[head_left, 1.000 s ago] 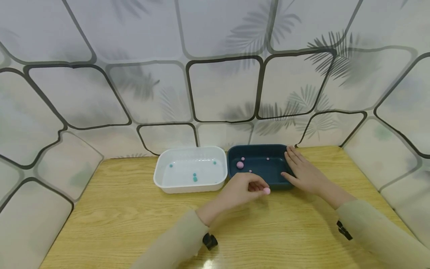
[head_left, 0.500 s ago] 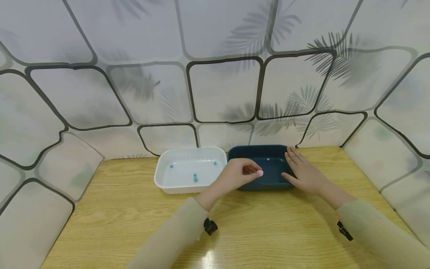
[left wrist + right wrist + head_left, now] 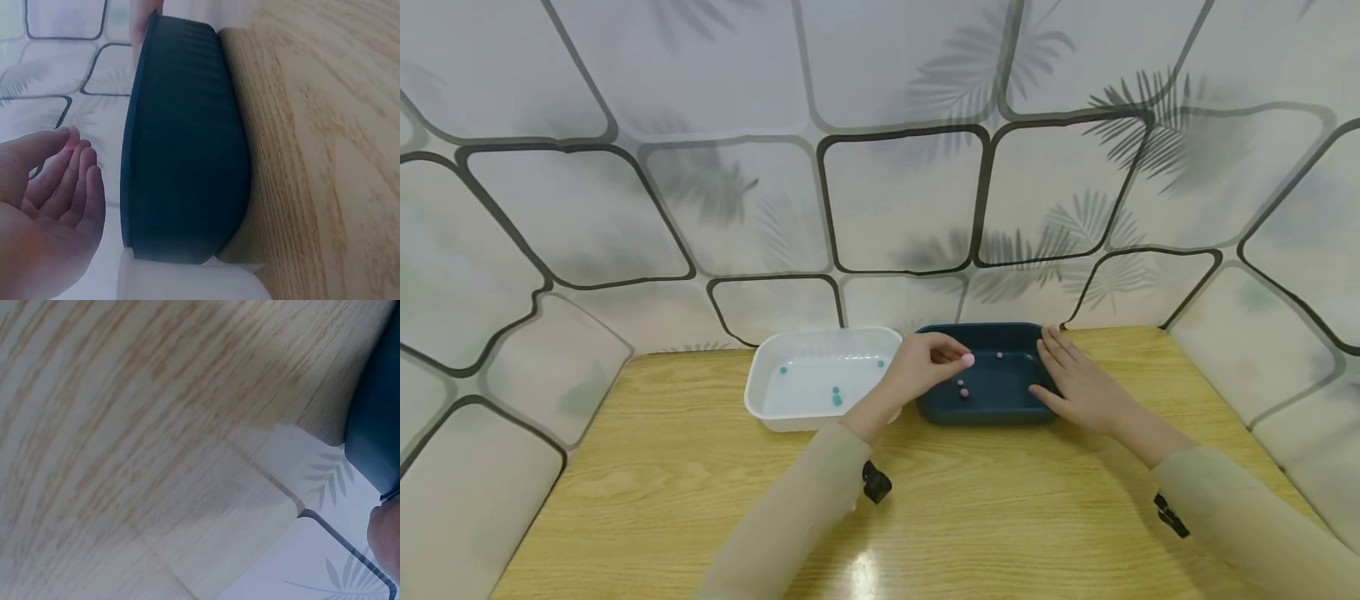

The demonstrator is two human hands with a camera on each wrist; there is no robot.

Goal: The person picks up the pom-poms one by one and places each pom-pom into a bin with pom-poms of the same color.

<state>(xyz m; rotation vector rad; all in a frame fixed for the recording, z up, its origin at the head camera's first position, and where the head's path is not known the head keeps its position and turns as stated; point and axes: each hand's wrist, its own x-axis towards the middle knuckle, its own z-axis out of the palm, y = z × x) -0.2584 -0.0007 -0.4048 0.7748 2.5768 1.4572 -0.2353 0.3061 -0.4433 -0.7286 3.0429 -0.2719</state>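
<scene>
My left hand [image 3: 919, 368] pinches a small pink ball [image 3: 968, 360] between thumb and fingertips, over the left part of the dark blue tray [image 3: 1007, 408]. In the left wrist view the pink ball [image 3: 72, 137] shows at the fingertips, above the tray's rim. Several smaller pink balls, such as one pink ball [image 3: 965, 393], lie on the tray floor; the left hand hides the tray's left end. My right hand [image 3: 1081, 385] rests on the tray's right rim, fingers straight. Only a bit of that hand shows in the right wrist view.
A white tray [image 3: 805, 422] stands right beside the dark blue one on the left. It holds several small teal balls, among them a teal ball [image 3: 837, 400]. Both trays sit at the back of the wooden table [image 3: 677, 483], close to the patterned wall covering [image 3: 902, 204].
My left hand has moved from the tray's front edge back and leftward over the tray, still pinching the pink ball. My right hand has stayed on the rim.
</scene>
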